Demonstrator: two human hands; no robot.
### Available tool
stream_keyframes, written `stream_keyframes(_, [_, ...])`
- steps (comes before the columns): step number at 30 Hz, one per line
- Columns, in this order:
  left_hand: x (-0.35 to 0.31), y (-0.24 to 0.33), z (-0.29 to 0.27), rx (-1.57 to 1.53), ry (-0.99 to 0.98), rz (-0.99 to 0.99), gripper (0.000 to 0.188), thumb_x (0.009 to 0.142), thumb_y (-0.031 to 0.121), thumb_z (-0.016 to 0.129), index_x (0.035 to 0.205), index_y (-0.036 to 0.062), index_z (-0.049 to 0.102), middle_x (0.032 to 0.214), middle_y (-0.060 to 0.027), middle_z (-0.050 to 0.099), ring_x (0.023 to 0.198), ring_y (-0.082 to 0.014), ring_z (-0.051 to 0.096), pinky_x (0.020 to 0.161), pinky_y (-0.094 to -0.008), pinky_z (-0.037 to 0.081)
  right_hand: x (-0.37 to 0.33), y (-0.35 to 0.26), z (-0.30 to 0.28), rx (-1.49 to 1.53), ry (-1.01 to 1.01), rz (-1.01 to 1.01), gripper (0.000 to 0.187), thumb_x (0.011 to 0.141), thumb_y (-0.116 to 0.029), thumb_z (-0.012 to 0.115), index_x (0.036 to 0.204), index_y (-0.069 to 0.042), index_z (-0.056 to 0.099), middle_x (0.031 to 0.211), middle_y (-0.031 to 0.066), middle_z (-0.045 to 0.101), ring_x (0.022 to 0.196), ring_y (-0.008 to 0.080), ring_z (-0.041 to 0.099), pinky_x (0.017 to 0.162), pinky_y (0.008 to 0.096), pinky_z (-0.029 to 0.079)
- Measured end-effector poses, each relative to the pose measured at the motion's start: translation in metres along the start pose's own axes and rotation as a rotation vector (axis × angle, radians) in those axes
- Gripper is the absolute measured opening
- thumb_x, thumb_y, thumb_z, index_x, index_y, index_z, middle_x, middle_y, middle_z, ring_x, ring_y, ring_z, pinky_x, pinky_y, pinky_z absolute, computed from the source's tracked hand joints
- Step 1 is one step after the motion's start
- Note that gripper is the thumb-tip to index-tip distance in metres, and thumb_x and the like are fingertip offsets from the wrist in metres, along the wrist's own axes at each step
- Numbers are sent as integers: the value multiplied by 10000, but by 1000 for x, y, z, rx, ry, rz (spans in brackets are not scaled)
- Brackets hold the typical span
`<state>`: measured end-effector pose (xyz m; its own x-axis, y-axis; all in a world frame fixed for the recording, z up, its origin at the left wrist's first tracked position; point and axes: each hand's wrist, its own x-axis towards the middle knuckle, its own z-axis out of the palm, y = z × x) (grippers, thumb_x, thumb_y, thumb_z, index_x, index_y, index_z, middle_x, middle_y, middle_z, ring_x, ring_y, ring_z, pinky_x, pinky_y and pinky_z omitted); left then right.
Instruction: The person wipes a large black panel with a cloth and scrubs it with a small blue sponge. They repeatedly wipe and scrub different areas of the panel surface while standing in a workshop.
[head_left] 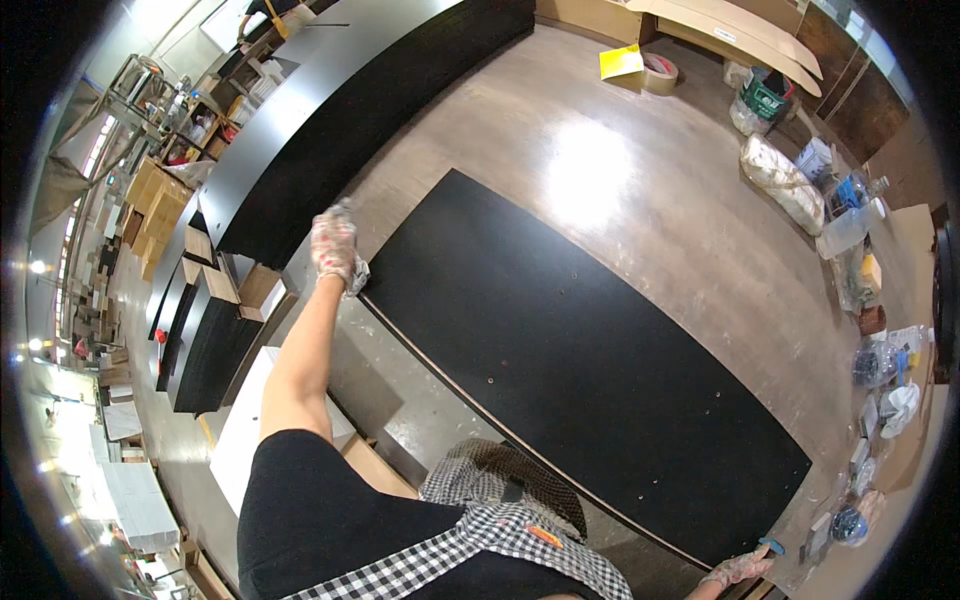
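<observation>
A long black panel (570,350) with a few small holes lies flat on the worktable before me. My left hand (335,245), in a patterned glove, is beyond the panel's far left corner. Its fingers are curled in, and something greyish shows at them, too unclear to name. At the panel's near right corner is my right hand (738,570), gloved alike and partly cut by the picture's lower edge. A small blue thing (771,546) shows at its fingers, which look closed; its kind is unclear.
Tall stacks of black panels (330,130) stand at the left. Along the table's right side are plastic bottles (850,228), a green container (766,95) and a white bundle (783,180). A tape roll (660,73) and yellow paper (621,62) lie at the back near cardboard (730,35).
</observation>
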<state>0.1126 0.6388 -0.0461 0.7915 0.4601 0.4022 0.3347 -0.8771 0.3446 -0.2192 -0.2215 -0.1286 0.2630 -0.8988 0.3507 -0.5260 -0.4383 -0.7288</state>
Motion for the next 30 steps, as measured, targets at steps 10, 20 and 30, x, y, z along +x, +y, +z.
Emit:
stream_keyframes(10, [-96, 148, 11, 290, -527, 580, 629, 900, 374, 536, 1453, 126, 366, 1533, -140, 277, 1410, -376, 237, 1149, -477, 183, 16, 41, -3, -339, 126, -255, 325, 972, -321, 531, 1103, -26, 569, 748, 92, 554, 614, 226, 514, 589, 344, 432])
stream_keyframes(20, [-341, 378, -19, -813, -877, 1280, 633, 814, 346, 610, 1353, 47, 462, 1353, -179, 472, 1326, -348, 395, 1121, -466, 274, -18, -21, -2, 103, 6, 71, 414, 961, -203, 524, 1271, 68, 480, 1261, 180, 501, 1125, 266, 472, 1011, 382, 353])
stream_keyframes(30, [-140, 143, -6, 118, -593, 165, 536, 955, 323, 439, 1425, 68, 402, 1515, -186, 296, 1403, -361, 258, 1152, -424, 207, -42, -49, -2, 341, 28, -7, 351, 937, -192, 548, 1213, 22, 510, 1183, 141, 540, 1068, 220, 491, 1005, 391, 358])
